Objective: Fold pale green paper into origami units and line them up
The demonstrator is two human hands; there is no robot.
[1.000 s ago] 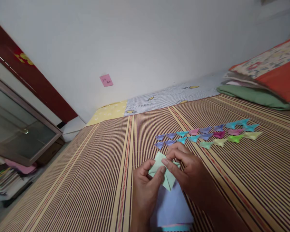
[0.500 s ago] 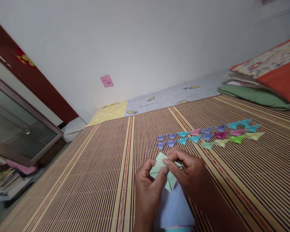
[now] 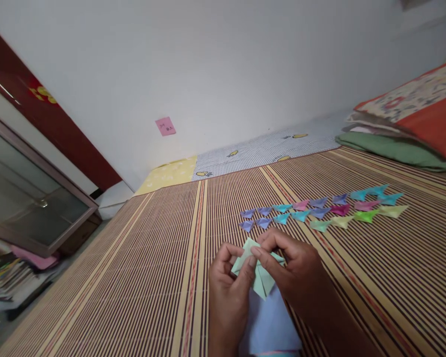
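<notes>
A pale green folded paper (image 3: 263, 282) is held up between both hands, its creased flaps meeting along a middle line. My left hand (image 3: 228, 292) pinches its left side, thumb on the front face and fingers behind. From the right, my right hand (image 3: 293, 258) grips the upper part, thumb and fingertips pressed on the folds. Under the hands lies a stack of blue paper sheets (image 3: 271, 322). Beyond them, folded paper boats (image 3: 319, 213) in blue, purple, pink, green and yellow stand in rows on the striped mat (image 3: 163, 258).
Piled bedding (image 3: 405, 144), green and orange, sits at the right rear. A checked cloth (image 3: 245, 153) runs along the wall, where a pink note (image 3: 165, 126) is stuck. At left are a glass-panelled door (image 3: 26, 183) and a stack of books (image 3: 7, 277) below the mat's edge.
The green paper has tilted slightly and its lower point has dropped a little, with more of its right flap showing. Both hands keep nearly the same grip.
</notes>
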